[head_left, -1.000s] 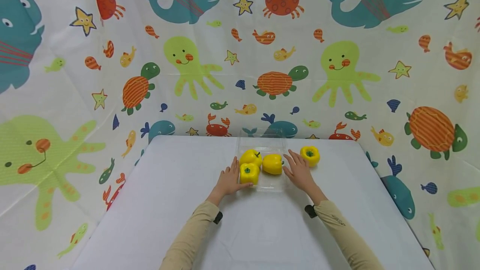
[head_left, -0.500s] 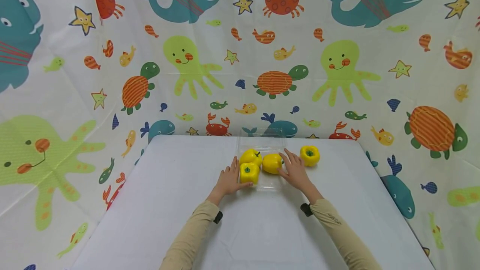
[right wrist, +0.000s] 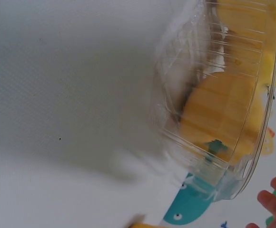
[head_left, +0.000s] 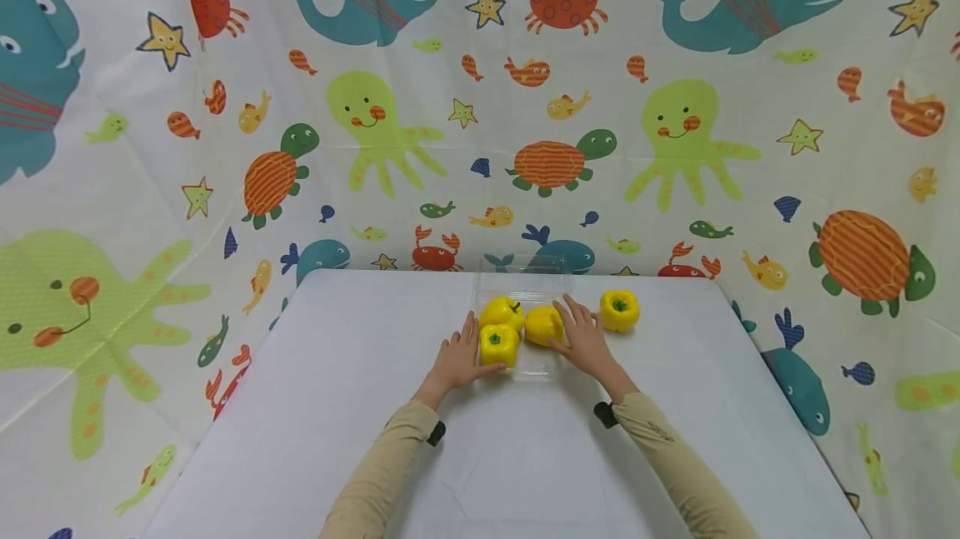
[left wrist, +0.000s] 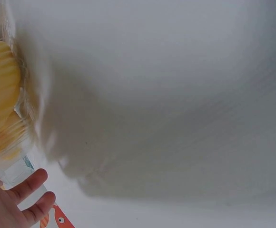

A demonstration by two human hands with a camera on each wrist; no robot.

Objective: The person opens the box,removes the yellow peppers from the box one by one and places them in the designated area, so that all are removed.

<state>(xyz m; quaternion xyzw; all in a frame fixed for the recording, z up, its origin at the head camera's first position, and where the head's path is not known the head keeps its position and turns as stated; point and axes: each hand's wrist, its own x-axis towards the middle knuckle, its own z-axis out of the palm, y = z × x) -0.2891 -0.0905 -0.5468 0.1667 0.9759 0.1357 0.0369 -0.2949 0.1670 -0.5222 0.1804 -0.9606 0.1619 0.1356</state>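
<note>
While we spread our left hand at the tub's left edge, our right hand over the rightmost pepper inside | a rightward slip could roll the loose pepper off the desk.

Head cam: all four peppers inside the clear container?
No, one yellow pepper lies on the white table, outside the clear container.

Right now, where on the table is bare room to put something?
The table is bare left of the left hand, between the sleeves and right of the loose pepper. Crowded: the clear container, three peppers inside, right hand at its right side.
</note>
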